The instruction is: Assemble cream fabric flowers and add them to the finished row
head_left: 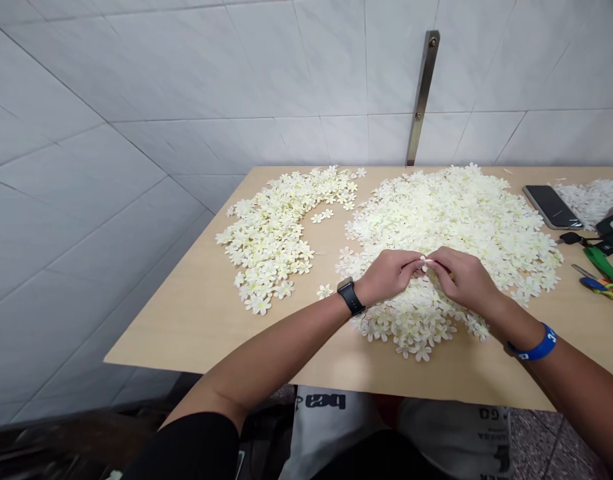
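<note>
My left hand (389,275) and my right hand (461,277) meet fingertip to fingertip over a large heap of white fabric flowers (456,220). Both pinch one small white flower (425,264) between them, just above the heap. A black watch sits on my left wrist and a blue band on my right wrist. A smaller, flatter spread of white flowers (281,233) lies to the left on the light wooden table (196,320).
A dark phone (551,205) lies at the table's right, beside a pile of white strips (593,199). Scissors with green and blue handles (603,277) rest near the right edge. A tiled wall with a metal bracket (422,93) stands behind. White bags sit under the table's front edge.
</note>
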The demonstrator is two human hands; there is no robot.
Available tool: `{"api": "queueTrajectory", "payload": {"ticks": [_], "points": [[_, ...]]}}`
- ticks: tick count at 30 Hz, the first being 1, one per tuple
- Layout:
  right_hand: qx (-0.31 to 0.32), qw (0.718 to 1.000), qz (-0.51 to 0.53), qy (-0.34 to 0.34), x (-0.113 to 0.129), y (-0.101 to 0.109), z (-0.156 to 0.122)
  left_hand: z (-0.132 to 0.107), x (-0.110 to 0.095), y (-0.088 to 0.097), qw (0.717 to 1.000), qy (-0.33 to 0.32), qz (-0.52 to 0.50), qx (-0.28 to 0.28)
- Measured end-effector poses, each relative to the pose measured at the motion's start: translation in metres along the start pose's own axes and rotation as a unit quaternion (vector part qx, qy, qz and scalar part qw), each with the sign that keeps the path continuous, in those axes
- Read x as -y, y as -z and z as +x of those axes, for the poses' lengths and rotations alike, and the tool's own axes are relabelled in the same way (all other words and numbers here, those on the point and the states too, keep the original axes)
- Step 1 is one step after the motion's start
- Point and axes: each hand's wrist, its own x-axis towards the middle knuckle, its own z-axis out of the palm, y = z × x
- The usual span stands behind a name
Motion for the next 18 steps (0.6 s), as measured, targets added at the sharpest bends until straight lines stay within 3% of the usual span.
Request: {"api": "queueTrajectory", "payload": {"ticks": [4, 8, 13, 18], "points": [[-0.026, 0.999, 0.011, -0.042, -0.0016, -0.0007, 0.0016, -0.0026, 0.0052, -0.0071, 0.997, -0.018, -0.045, -0.054], [-0.064, 0.998, -0.012, 0.012, -0.0035, 0.0027, 0.0035, -0.0032, 0.0078, -0.0086, 0.995, 0.001, -0.080, -0.058], [-0.019, 0.997, -0.029, 0.072, -0.0004, 0.0039, 0.0015, -0.0024, 0.0032, -0.0036, 0.990, 0.061, -0.110, -0.060], [-0.043, 0.996, -0.024, 0.068, 0.0029, 0.0002, 0.0007, -0.0049, 0.0008, -0.0034, 0.996, 0.024, -0.050, -0.063]]}}
